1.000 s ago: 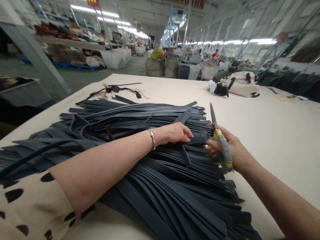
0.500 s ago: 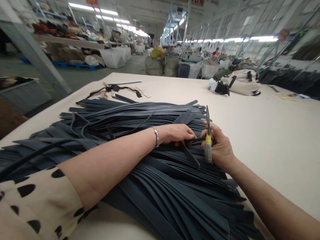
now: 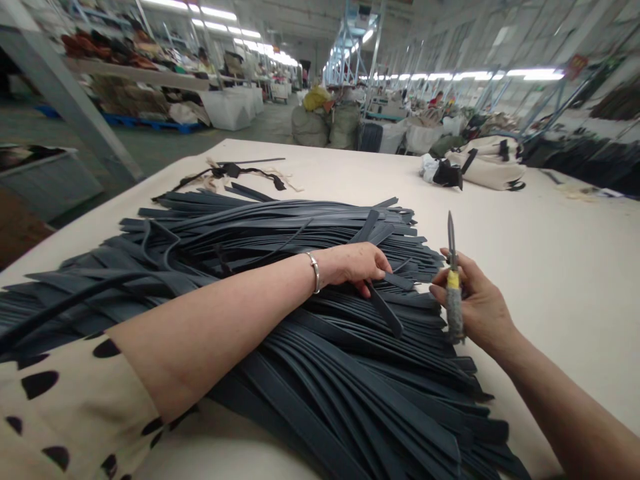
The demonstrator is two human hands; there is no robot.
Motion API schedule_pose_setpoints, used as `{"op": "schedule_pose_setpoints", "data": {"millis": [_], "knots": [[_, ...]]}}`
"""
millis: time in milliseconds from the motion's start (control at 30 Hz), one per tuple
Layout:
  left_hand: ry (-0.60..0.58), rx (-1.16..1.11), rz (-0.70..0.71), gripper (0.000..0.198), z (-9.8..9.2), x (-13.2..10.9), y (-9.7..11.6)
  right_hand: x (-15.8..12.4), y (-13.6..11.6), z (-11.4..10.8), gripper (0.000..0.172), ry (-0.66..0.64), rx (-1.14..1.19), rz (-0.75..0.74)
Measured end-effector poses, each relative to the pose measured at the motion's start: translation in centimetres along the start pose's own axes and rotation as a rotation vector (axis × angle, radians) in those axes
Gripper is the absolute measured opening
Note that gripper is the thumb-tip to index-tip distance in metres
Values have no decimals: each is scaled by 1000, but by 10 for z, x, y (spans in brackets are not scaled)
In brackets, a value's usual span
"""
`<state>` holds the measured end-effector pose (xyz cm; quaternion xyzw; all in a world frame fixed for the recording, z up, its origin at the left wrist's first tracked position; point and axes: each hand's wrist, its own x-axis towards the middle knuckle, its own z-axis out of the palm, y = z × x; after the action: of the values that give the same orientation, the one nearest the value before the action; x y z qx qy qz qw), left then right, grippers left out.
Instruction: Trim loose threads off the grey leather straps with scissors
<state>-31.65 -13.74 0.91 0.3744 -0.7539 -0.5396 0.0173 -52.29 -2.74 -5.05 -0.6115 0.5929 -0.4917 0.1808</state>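
Note:
A broad heap of dark blue-grey straps [image 3: 320,347] covers the near part of the table. My left hand [image 3: 357,263], with a metal bracelet at its wrist, reaches across the heap. Its fingers are closed on a strap [image 3: 385,313], whose free end hangs toward me. Off the heap's right edge, my right hand [image 3: 483,303] grips a pair of scissors [image 3: 453,293], apart from the straps. The scissors' blade points up, with yellow tape and a grey wrapping below it. My right palm hides part of the scissors.
Black and cream scraps [image 3: 233,172] lie at the far left of the cream table [image 3: 560,267]. A cream bag [image 3: 493,163] and a black-and-white bundle [image 3: 443,171] lie at the far right. Past the table stand stuffed sacks [image 3: 310,127] and a metal post [image 3: 75,100].
My right hand has moved right with the scissors, away from my left hand and off the straps. The dark strip that stretched between both hands no longer does. My left hand stays nearly in place.

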Motion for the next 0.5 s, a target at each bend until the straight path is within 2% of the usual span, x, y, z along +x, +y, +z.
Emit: {"op": "schedule_pose_setpoints", "data": {"millis": [167,300,433,500], "knots": [[48,5,-4,22,1,-4,4,-20,11,-32,65,-3,-206,117],[143,18,7,27,-3,-8,6,-45,22,-62,73,62,-253,222],[303,211,38,32,-10,-6,11,-79,42,-83,77,148,-257,325],[410,386,74,36,-8,-8,20,-95,51,-87,74,186,-274,298]]}}
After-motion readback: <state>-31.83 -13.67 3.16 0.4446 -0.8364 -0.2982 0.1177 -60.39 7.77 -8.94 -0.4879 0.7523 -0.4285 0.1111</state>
